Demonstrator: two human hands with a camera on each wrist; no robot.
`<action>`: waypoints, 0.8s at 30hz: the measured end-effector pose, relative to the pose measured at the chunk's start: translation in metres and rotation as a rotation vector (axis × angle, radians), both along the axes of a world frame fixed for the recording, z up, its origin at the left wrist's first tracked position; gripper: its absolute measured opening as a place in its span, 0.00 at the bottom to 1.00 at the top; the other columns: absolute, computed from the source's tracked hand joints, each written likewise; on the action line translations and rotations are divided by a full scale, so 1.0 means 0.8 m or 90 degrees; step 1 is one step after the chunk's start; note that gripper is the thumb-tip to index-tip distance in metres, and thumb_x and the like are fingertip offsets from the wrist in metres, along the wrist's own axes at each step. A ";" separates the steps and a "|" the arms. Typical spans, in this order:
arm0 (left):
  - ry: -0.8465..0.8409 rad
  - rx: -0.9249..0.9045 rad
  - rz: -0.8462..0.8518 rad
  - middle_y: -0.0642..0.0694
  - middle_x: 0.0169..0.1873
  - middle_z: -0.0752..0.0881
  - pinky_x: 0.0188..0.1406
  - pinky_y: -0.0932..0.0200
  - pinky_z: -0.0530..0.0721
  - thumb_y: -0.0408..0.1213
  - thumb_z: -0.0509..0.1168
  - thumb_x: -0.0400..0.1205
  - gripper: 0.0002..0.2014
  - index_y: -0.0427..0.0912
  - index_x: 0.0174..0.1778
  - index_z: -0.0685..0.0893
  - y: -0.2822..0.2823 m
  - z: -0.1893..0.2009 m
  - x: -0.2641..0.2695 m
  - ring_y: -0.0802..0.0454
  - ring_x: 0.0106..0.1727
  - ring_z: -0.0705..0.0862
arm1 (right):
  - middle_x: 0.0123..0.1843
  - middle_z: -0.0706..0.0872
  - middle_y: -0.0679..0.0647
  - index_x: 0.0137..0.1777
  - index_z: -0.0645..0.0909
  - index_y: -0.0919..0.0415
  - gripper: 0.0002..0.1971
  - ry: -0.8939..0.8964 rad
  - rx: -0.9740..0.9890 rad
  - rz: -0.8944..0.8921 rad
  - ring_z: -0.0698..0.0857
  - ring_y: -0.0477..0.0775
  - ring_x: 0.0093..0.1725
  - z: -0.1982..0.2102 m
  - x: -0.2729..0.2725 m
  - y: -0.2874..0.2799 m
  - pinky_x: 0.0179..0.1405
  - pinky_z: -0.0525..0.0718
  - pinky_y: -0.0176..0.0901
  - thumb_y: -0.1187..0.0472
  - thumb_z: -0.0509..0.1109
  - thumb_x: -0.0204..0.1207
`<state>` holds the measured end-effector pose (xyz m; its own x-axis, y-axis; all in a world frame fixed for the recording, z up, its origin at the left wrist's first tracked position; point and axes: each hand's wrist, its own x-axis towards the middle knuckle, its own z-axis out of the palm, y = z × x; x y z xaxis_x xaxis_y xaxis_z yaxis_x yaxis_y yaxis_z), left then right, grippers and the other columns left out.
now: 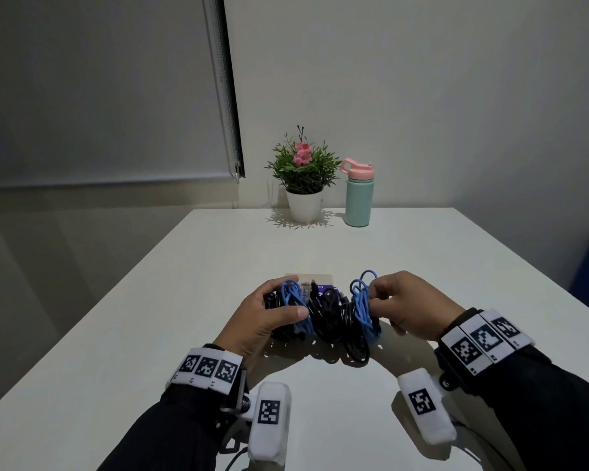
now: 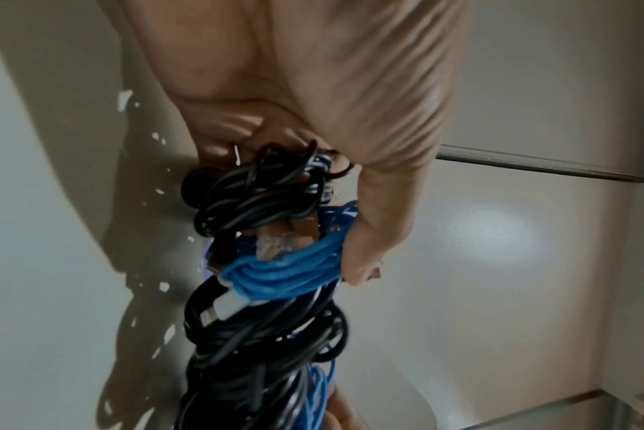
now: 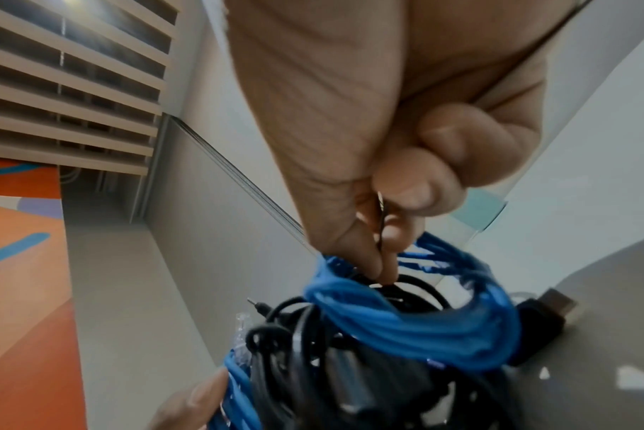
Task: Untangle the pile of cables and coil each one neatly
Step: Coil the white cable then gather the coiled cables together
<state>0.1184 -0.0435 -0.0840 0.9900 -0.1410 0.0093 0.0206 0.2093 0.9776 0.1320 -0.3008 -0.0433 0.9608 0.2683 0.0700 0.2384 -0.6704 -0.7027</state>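
A tangled pile of cables [image 1: 327, 317] lies on the white table [image 1: 150, 317] between my hands. It mixes black cables [image 2: 246, 203] with a blue cable [image 2: 287, 273] whose loops show at both ends. My left hand [image 1: 269, 314] grips the left end, thumb across the blue loops and fingers curled round the black ones. My right hand [image 1: 395, 307] pinches a thin strand at the blue loops [image 3: 423, 320] on the right end. A clear plug [image 2: 276, 247] sits among the cables by my left thumb. A black connector [image 3: 548, 305] lies on the table beside the pile.
A potted plant [image 1: 303, 185] and a mint bottle with a pink lid [image 1: 359, 195] stand at the table's far edge. A flat purple and beige item [image 1: 320, 282] lies just behind the pile. A closed blind [image 1: 99, 90] hangs at the left.
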 end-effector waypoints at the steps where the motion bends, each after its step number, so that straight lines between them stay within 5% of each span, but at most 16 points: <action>1: -0.005 0.011 0.003 0.34 0.60 0.89 0.59 0.25 0.85 0.31 0.81 0.65 0.30 0.51 0.63 0.88 0.002 0.001 0.000 0.29 0.57 0.89 | 0.30 0.83 0.55 0.37 0.84 0.62 0.05 -0.001 -0.007 0.004 0.73 0.46 0.17 0.001 0.000 0.000 0.19 0.69 0.33 0.64 0.69 0.74; 5: -0.002 0.027 -0.017 0.37 0.60 0.90 0.52 0.31 0.88 0.33 0.80 0.66 0.27 0.53 0.63 0.88 0.008 0.001 0.001 0.30 0.57 0.90 | 0.24 0.80 0.44 0.37 0.88 0.55 0.11 0.014 0.015 0.036 0.70 0.42 0.19 -0.001 0.002 -0.001 0.20 0.68 0.28 0.67 0.68 0.76; 10: 0.035 -0.014 -0.045 0.32 0.64 0.87 0.54 0.31 0.87 0.34 0.70 0.70 0.25 0.50 0.65 0.87 0.004 0.004 0.001 0.27 0.60 0.87 | 0.27 0.84 0.45 0.46 0.90 0.58 0.12 0.085 0.099 0.074 0.76 0.46 0.22 -0.012 0.001 0.003 0.23 0.73 0.31 0.70 0.65 0.79; 12: 0.062 -0.015 -0.063 0.32 0.63 0.87 0.45 0.39 0.88 0.37 0.63 0.73 0.24 0.53 0.67 0.86 0.005 0.007 -0.002 0.26 0.57 0.87 | 0.26 0.84 0.47 0.46 0.90 0.59 0.12 0.090 0.101 0.076 0.76 0.46 0.22 -0.015 0.002 0.004 0.23 0.73 0.32 0.70 0.65 0.79; 16: 0.098 0.012 -0.120 0.23 0.52 0.84 0.33 0.53 0.73 0.35 0.59 0.74 0.25 0.50 0.68 0.86 0.011 0.017 -0.004 0.28 0.43 0.79 | 0.25 0.82 0.47 0.45 0.90 0.61 0.10 0.094 0.096 0.076 0.73 0.47 0.22 -0.018 0.003 0.008 0.22 0.71 0.33 0.70 0.66 0.79; 18: 0.106 0.040 -0.143 0.19 0.52 0.81 0.35 0.50 0.70 0.25 0.55 0.68 0.32 0.47 0.68 0.85 0.015 0.021 0.000 0.26 0.45 0.75 | 0.25 0.83 0.46 0.45 0.91 0.59 0.10 0.094 0.097 0.079 0.73 0.47 0.22 -0.018 0.004 0.009 0.23 0.71 0.33 0.69 0.67 0.79; 21: 0.118 0.096 -0.189 0.14 0.59 0.79 0.49 0.39 0.71 0.22 0.53 0.63 0.37 0.44 0.70 0.83 0.025 0.035 0.008 0.24 0.52 0.77 | 0.29 0.85 0.48 0.44 0.91 0.56 0.10 0.094 0.100 0.086 0.75 0.47 0.24 -0.017 0.003 0.009 0.27 0.74 0.34 0.67 0.68 0.79; 24: 0.103 0.225 -0.192 0.21 0.64 0.81 0.50 0.48 0.73 0.28 0.55 0.63 0.36 0.49 0.68 0.85 0.030 0.047 0.016 0.35 0.55 0.80 | 0.30 0.85 0.47 0.39 0.89 0.54 0.12 0.083 0.098 0.101 0.77 0.46 0.25 -0.016 0.002 0.009 0.29 0.76 0.31 0.67 0.69 0.79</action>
